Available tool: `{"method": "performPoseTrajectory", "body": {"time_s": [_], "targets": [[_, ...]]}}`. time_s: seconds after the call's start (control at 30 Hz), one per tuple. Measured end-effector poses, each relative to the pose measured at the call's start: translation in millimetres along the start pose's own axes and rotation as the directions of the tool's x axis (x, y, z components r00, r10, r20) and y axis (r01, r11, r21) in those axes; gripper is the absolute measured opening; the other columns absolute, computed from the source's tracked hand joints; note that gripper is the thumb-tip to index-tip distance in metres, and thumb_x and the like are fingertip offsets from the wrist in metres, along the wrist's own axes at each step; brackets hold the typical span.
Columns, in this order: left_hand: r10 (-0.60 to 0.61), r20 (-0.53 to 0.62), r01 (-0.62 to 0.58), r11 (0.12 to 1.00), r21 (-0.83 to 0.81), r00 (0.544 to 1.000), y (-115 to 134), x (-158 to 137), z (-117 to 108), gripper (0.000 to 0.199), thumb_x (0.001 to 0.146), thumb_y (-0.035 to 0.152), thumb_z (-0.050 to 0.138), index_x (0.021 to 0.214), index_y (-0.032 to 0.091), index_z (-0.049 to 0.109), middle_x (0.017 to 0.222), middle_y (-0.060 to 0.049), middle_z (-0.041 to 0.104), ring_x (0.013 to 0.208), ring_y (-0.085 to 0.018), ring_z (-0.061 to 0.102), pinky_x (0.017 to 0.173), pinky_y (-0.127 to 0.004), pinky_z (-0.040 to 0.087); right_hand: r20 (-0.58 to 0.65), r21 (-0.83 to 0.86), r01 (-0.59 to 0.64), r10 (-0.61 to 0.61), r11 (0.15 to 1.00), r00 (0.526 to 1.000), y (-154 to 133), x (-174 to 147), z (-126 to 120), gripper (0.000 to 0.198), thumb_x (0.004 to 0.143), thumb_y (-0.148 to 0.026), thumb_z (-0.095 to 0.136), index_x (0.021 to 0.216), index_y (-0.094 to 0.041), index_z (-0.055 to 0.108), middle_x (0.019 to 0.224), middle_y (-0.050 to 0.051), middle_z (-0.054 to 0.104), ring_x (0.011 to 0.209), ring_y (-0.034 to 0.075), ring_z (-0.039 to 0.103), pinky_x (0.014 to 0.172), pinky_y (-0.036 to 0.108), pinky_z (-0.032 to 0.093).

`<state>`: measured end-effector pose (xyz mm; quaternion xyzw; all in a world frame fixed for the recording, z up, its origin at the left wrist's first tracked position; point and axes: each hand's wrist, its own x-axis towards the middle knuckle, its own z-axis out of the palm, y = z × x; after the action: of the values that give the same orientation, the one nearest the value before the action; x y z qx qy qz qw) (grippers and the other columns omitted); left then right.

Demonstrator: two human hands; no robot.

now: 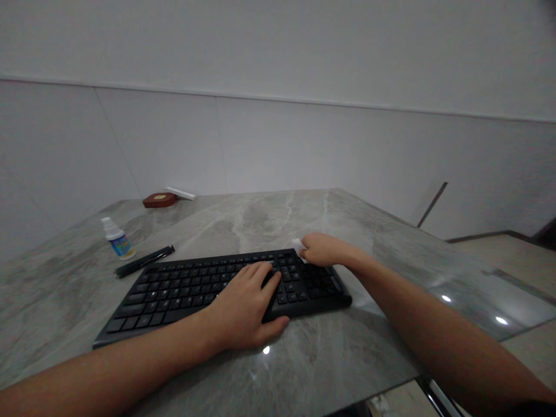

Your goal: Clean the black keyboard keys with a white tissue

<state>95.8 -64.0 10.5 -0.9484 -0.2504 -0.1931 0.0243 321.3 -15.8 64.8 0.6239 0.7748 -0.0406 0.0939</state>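
A black keyboard (186, 288) lies at a slant across the grey marbled table. My left hand (244, 307) rests flat on its keys, right of the middle, with fingers spread and the thumb over the near edge. At the keyboard's far right edge, my right hand (322, 249) is closed on a crumpled white tissue (298, 245), just above the number keys. The fingertips of that hand are mostly hidden behind its back.
Left of the keyboard stand a white spray bottle (119, 243) with a blue label and, lying down, a black brush-like stick (145, 260). A reddish-brown box (159, 200) and a flat white item (180, 193) sit by the wall (269, 145). The marbled table (260, 220) ends at the right.
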Motion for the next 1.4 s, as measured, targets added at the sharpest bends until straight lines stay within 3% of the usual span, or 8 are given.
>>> {"method": "performPoseTrajectory", "body": {"time_s": [0.17, 0.4, 0.6, 0.8, 1.03, 1.27, 1.4], "targets": [[-0.003, -0.011, 0.003, 1.000, -0.012, 1.000, -0.1, -0.1, 0.6, 0.062, 0.081, 0.046, 0.060, 0.130, 0.008, 0.052, 0.131, -0.022, 0.049, 0.121, -0.038, 0.048, 0.100, -0.055, 0.044, -0.039, 0.027, -0.024, 0.025, 0.999, 0.999, -2.7, 1.2, 2.8, 0.039, 0.088, -0.026, 0.042, 0.102, -0.006, 0.072, 0.107, 0.022, 0.070, 0.099, 0.028, 0.067, 0.076, 0.029, 0.048], [-0.001, -0.003, 0.001, 1.000, 0.005, 1.000, 0.4, 0.3, -1.0, 0.063, 0.081, 0.046, 0.061, 0.130, 0.008, 0.052, 0.131, -0.022, 0.050, 0.121, -0.038, 0.048, 0.101, -0.054, 0.043, -0.072, 0.012, 0.035, -0.034, 0.999, 0.997, -8.8, -2.8, 6.0, 0.038, 0.089, -0.031, 0.042, 0.099, -0.009, 0.071, 0.102, 0.019, 0.071, 0.094, 0.026, 0.067, 0.073, 0.029, 0.046], [-0.009, 0.017, 0.009, 1.000, 0.012, 1.000, 1.3, 1.3, -2.0, 0.063, 0.080, 0.046, 0.061, 0.128, 0.006, 0.054, 0.130, -0.022, 0.050, 0.121, -0.037, 0.049, 0.103, -0.052, 0.043, -0.153, 0.021, 0.250, -0.244, 0.968, 0.958, 1.1, -2.2, 6.7, 0.028, 0.090, -0.031, 0.047, 0.101, -0.014, 0.066, 0.098, 0.013, 0.072, 0.088, 0.023, 0.066, 0.069, 0.027, 0.041], [-0.006, 0.032, 0.005, 1.000, 0.028, 0.999, 1.8, 2.2, -3.6, 0.063, 0.081, 0.046, 0.060, 0.127, 0.004, 0.054, 0.130, -0.023, 0.050, 0.120, -0.038, 0.048, 0.102, -0.053, 0.043, -0.098, 0.098, 0.368, -0.359, 0.925, 0.928, 9.3, -4.0, 0.5, 0.018, 0.086, -0.026, 0.054, 0.098, -0.016, 0.064, 0.093, 0.007, 0.071, 0.082, 0.019, 0.063, 0.066, 0.024, 0.037], [-0.005, 0.034, 0.003, 0.999, 0.044, 0.999, 1.4, 1.1, -1.9, 0.066, 0.081, 0.047, 0.061, 0.129, 0.003, 0.053, 0.131, -0.025, 0.049, 0.121, -0.038, 0.048, 0.102, -0.053, 0.043, -0.028, 0.105, 0.341, -0.340, 0.934, 0.940, 14.7, -7.7, -3.9, 0.016, 0.085, -0.023, 0.055, 0.098, -0.017, 0.062, 0.091, 0.006, 0.069, 0.077, 0.017, 0.060, 0.061, 0.023, 0.034], [-0.007, 0.020, 0.006, 1.000, 0.017, 1.000, 0.8, 1.8, -1.4, 0.064, 0.081, 0.046, 0.061, 0.128, 0.004, 0.053, 0.130, -0.023, 0.050, 0.120, -0.037, 0.049, 0.102, -0.052, 0.043, -0.087, 0.093, 0.396, -0.388, 0.914, 0.917, 10.1, -5.8, 0.7, 0.014, 0.084, -0.023, 0.055, 0.095, -0.018, 0.061, 0.087, 0.006, 0.069, 0.076, 0.017, 0.059, 0.061, 0.024, 0.032], [-0.007, 0.019, 0.006, 1.000, 0.026, 1.000, 1.4, 1.2, -1.9, 0.065, 0.081, 0.046, 0.061, 0.129, 0.005, 0.052, 0.131, -0.024, 0.050, 0.120, -0.038, 0.049, 0.101, -0.053, 0.043, -0.025, 0.095, 0.330, -0.329, 0.939, 0.944, 12.8, -9.9, -6.0, 0.014, 0.082, -0.021, 0.056, 0.094, -0.017, 0.062, 0.090, 0.007, 0.069, 0.075, 0.017, 0.060, 0.060, 0.023, 0.032]]}}
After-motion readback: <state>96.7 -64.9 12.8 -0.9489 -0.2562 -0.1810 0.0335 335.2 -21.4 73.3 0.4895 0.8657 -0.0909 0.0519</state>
